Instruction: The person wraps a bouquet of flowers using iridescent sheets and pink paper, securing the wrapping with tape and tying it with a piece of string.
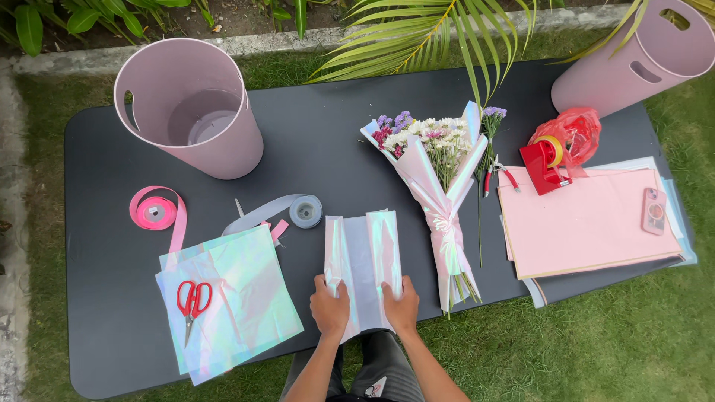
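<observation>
Iridescent folded sheet (363, 257) lies at near table (97, 149) edge, centre. Left hand (330, 307) grips its lower left fold, right hand (402, 304) grips lower right fold; both closed on sheet. Wrapped bouquet (436, 186) just right of sheet. Stack of iridescent sheets (238, 298) to left, red scissors (193, 301) on top. Pink ribbon roll (155, 211) farther left.

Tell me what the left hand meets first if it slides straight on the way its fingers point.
The left hand already rests on the folded iridescent sheet. Straight ahead lies more of that sheet, then bare table; the grey ribbon spool sits just left of that line.
</observation>
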